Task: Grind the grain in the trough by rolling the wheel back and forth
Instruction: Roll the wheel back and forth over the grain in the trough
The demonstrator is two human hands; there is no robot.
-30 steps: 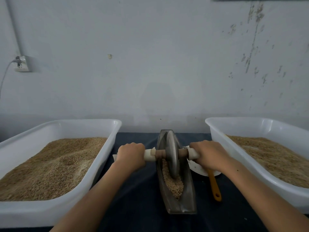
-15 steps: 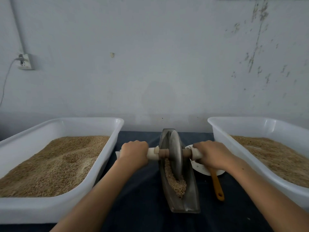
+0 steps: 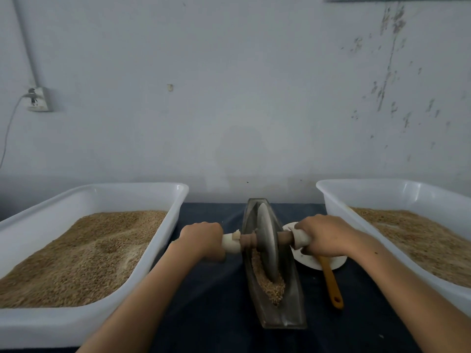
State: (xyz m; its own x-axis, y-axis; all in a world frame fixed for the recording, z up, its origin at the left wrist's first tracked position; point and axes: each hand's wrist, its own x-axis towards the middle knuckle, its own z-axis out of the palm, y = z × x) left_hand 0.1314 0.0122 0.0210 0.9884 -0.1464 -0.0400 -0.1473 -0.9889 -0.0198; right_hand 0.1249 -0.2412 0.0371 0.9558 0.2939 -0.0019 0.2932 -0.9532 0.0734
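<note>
Two white tubs of grain flanking the hands, outside each wrist. Between the hands, the trough with grain heaped toward the near end. Wheel upright in the groove; left hand and right hand each wrapped tight round an axle end. Best rolled with even downward pressure, axle level, strokes short of the trough ends. Under the right hand, a white dish and orange handle, partly hidden; fingertips unseen.

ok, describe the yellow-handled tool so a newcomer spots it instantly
Start at the metal trough on the dark cloth between the two white tubs. Just right of it a small white dish lies under the right hand. The yellow-handled tool sticks out of that dish toward the camera, the only yellow thing here.
</note>
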